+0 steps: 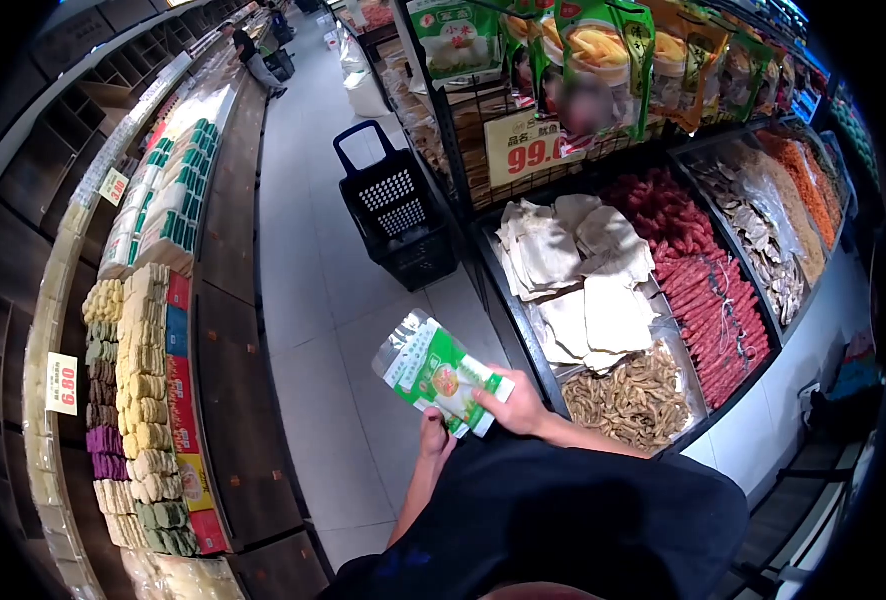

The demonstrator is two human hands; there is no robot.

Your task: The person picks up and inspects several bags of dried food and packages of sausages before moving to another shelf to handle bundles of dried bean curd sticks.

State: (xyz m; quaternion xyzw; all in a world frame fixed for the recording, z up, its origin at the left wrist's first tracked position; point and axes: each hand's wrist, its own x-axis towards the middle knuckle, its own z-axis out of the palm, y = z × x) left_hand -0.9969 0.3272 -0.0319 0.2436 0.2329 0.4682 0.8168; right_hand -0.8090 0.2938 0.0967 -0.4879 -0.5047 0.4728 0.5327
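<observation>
A stack of flat green and white food packets (pixel 433 368) sits in front of me over the aisle floor. My right hand (pixel 516 403) grips the stack at its near right end, thumb on top. My left hand (pixel 434 436) supports it from below at the near edge, fingers mostly hidden under the packets. My dark shirt fills the bottom of the view.
A black wheeled shopping basket (pixel 395 208) stands in the aisle ahead. Open bins to the right hold dried goods, red sausages (pixel 708 285) and pale flat sheets (pixel 583 280); hanging packets and a price sign (pixel 528 145) above. Left shelves (pixel 143 390) hold stacked bundles. A person stands far down the aisle.
</observation>
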